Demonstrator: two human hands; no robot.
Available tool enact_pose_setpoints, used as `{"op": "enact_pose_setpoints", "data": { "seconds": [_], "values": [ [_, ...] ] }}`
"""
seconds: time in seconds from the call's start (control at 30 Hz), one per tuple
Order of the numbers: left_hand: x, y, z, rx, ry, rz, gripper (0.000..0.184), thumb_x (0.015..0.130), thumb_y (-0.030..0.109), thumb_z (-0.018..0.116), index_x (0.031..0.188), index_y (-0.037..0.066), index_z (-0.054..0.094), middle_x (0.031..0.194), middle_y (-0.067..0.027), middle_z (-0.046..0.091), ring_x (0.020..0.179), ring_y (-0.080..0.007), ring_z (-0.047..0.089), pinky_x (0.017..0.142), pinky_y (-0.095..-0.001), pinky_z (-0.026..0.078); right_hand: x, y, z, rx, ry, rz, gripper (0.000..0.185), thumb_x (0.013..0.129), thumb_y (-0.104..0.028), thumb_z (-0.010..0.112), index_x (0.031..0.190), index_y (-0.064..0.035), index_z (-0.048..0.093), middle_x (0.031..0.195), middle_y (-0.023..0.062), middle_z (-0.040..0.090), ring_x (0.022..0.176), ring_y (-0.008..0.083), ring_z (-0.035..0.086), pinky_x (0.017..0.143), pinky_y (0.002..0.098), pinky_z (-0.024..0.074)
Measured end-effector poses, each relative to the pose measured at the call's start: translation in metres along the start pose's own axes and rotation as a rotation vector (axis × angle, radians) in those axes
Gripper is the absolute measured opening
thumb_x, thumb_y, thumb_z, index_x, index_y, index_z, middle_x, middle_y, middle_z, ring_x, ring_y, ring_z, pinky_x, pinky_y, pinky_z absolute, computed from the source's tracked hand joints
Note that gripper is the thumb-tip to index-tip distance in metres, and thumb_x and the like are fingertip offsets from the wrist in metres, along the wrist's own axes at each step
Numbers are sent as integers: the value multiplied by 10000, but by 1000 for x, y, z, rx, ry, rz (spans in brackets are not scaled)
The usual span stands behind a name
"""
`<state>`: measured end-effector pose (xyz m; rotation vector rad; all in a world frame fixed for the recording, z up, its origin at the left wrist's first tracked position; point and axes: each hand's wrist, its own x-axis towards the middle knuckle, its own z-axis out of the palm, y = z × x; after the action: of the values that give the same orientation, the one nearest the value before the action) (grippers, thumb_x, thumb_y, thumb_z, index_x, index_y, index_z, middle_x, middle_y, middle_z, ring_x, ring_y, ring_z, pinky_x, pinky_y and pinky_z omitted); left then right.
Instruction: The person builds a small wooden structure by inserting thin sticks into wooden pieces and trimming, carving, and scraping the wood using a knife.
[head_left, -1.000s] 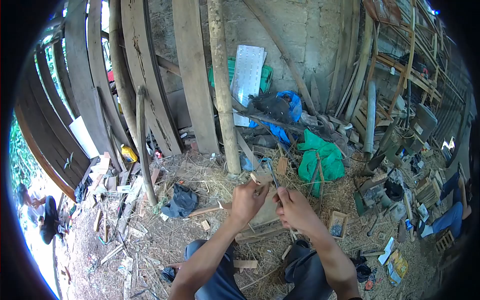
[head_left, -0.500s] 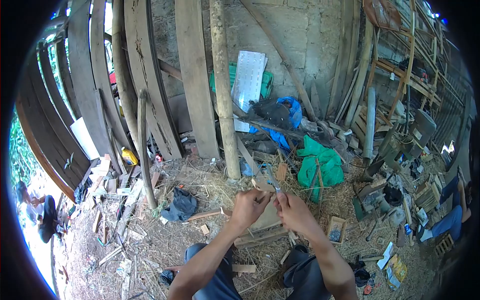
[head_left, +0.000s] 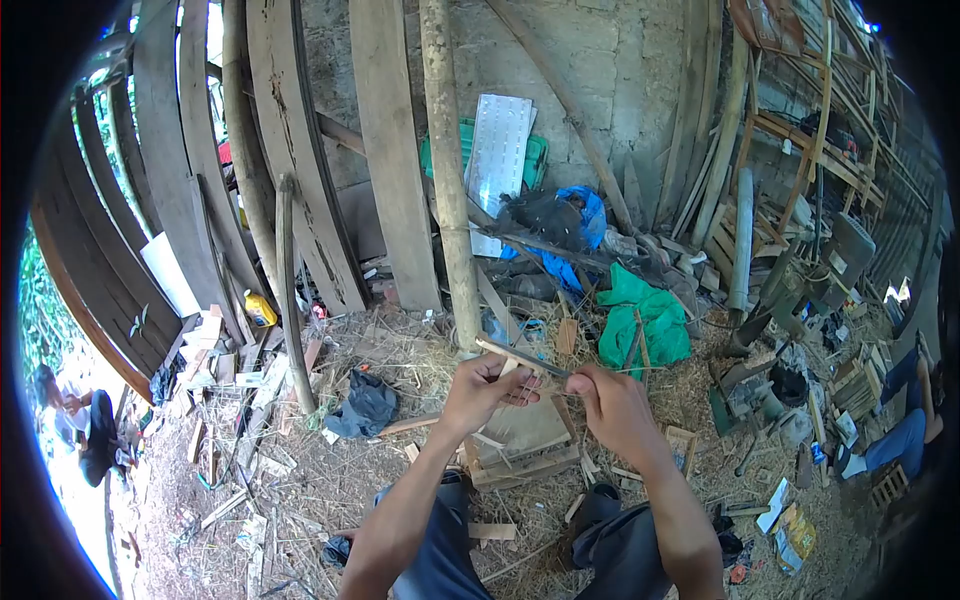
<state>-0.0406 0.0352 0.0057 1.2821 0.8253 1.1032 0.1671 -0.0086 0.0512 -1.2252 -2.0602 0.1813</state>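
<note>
My left hand (head_left: 473, 395) is closed around a small, pale piece of wood (head_left: 500, 349), which points up and to the left. Opposite it, my right hand (head_left: 612, 402) grips a knife by its handle, mostly hidden in the fist. The grey knife blade (head_left: 549, 367) lies along the wood, between the two hands. Below them stands a low wooden block (head_left: 528, 432) with a flat top. Pale slivers lie on and around it.
Wood scraps and straw cover the ground. A black plastic bag (head_left: 361, 405) lies left, a green plastic sheet (head_left: 645, 320) right. A pole (head_left: 446, 180) rises ahead. A small wooden box (head_left: 683, 446) sits right. People sit at the far left (head_left: 85, 425) and far right (head_left: 905, 405).
The knife has swung from upright to nearly level along the wood. My right hand has moved slightly right and my left hand slightly left, uncovering more of the block.
</note>
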Motion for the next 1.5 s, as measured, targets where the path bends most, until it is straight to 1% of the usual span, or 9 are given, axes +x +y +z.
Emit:
{"op": "enact_pose_setpoints", "data": {
  "seconds": [0.07,0.37,0.7,0.9,1.03,1.1,1.2,1.3,1.5],
  "values": [
    [-3,6,4,-22,-6,34,162,914,44,555,1034,-52,603,898,-137,678,742,-216,686,642,-291,566,2,-4,-6,47,-53,130,233,940,-207,494,879,-16,613,791,162,638,735,375,610,636,447,463],
    [-6,7,-1,-38,-34,42,153,903,25,567,1031,-46,610,875,-133,679,735,-214,688,634,-290,564,1,9,-2,-97,-55,101,230,918,-252,532,934,-35,604,789,184,622,759,390,605,641,481,469],
    [-6,6,-3,21,1,91,164,912,62,576,1013,-63,610,886,-135,679,762,-203,691,643,-271,570,1,20,6,47,-121,137,221,911,-220,526,1008,-41,612,844,210,634,803,412,598,663,485,469],
    [-4,0,14,47,23,68,160,894,35,589,1013,-70,610,878,-141,681,762,-199,687,657,-285,573,4,19,1,79,-223,266,304,954,-286,455,1005,-46,634,868,196,645,832,405,602,708,480,466],
    [0,2,-7,-46,118,136,171,886,24,596,1038,-52,615,889,-130,684,761,-189,685,656,-283,571,9,41,-10,108,-213,373,367,963,-350,438,984,-38,631,836,145,649,817,332,606,706,444,450],
    [-2,-3,-1,113,92,239,172,873,31,618,1032,-30,633,863,-104,694,759,-164,684,650,-270,556,8,45,-10,230,-100,464,416,942,-407,489,940,-14,624,741,100,627,685,243,592,639,373,436],
    [-11,5,11,473,107,329,139,834,27,656,963,-26,662,812,-103,702,742,-145,684,634,-263,541,8,31,8,461,81,393,401,893,-411,589,905,-11,619,693,28,571,626,129,495,583,294,386],
    [-8,-3,17,614,137,446,119,782,28,701,888,-22,680,750,-122,696,685,-142,685,584,-270,525,8,13,15,596,63,355,331,880,-354,645,863,-26,603,697,-55,509,644,44,407,567,239,320],
    [-10,-17,13,768,192,609,137,739,66,744,854,9,696,690,-138,674,556,-209,664,498,-299,498,7,18,18,541,-58,402,416,888,-411,596,910,2,642,679,2,567,625,77,464,564,268,358]
  ]
}}
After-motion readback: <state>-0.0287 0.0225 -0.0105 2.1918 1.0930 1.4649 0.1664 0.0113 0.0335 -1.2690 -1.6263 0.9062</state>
